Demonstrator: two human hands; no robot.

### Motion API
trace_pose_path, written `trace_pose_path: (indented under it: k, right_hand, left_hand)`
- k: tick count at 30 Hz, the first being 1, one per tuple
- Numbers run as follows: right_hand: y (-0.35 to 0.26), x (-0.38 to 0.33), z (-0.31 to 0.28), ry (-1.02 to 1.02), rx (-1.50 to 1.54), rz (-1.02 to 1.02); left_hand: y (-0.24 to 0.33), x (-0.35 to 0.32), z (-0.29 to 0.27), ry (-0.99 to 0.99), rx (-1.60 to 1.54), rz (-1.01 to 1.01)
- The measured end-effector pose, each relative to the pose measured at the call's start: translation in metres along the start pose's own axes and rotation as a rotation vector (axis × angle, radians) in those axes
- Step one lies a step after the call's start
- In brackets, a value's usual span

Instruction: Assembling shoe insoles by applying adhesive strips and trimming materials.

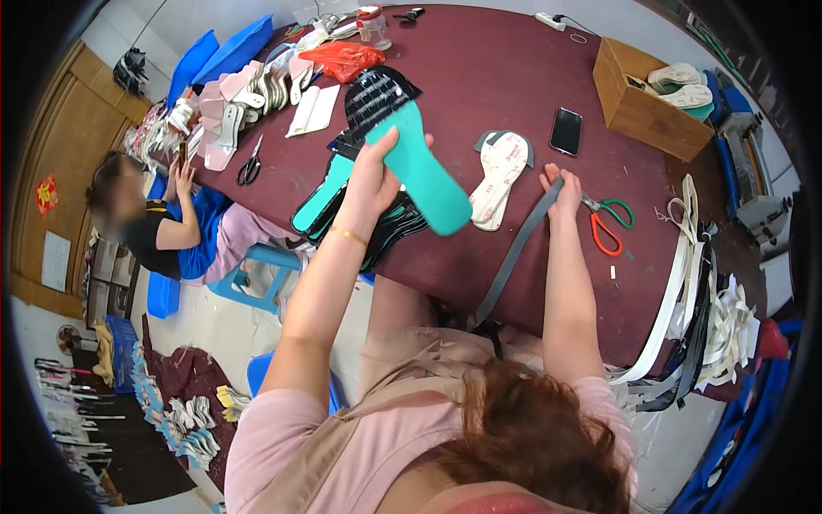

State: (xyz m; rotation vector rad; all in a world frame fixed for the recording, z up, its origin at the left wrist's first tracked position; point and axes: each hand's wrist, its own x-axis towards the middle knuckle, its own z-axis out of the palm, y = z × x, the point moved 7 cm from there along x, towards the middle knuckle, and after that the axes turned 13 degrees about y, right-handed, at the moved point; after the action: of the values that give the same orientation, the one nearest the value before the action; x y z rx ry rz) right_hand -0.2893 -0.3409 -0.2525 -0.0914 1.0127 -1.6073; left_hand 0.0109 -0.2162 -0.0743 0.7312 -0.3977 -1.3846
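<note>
Red lettering and figures mark the white insoles [503, 163] on the table [479, 60], right of centre. Red print also marks the boxed insoles [685, 96] in the box [629, 96], far right; it is too small to read. At left, a red sign [47, 195] bears illegible yellow marks. The white sheet [56, 260] near it is unreadable.

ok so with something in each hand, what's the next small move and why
Perhaps bring the gray strip toward the teal insole: the right hand holds the strip, the left hand holds the insole, and the two are apart. Gray material shows around the white insole's wide end, hinting at a similar pairing.
</note>
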Motion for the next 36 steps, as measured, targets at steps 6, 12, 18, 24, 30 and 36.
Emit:
trace_pose_path:
  k: [6,12,18,24,30,36]
  right_hand:
    - [0.007,-0.154,0.026,-0.480,0.072,0.195]
    - [-0.033,-0.254,0.061,-0.889,-0.324,-0.091]
    - [-0.050,-0.278,0.097,-1.164,-0.759,-1.030]
    - [0.007,-0.272,0.070,-0.572,0.132,0.892]
    - [0.004,-0.268,0.052,-0.560,-0.325,0.323]
    - [0.017,-0.272,0.053,-0.628,-0.293,0.563]
  left_hand:
    - [-0.025,-0.072,-0.007,0.107,0.201,-0.011]
    - [-0.034,-0.099,-0.004,0.135,0.438,0.163]
    - [-0.019,-0.112,0.007,0.175,0.758,0.266]
    - [-0.007,-0.125,0.028,0.126,1.089,0.800]
    - [-0.029,-0.110,-0.013,0.287,0.494,0.184]
    - [-0.020,-0.120,0.004,0.193,0.604,0.466]
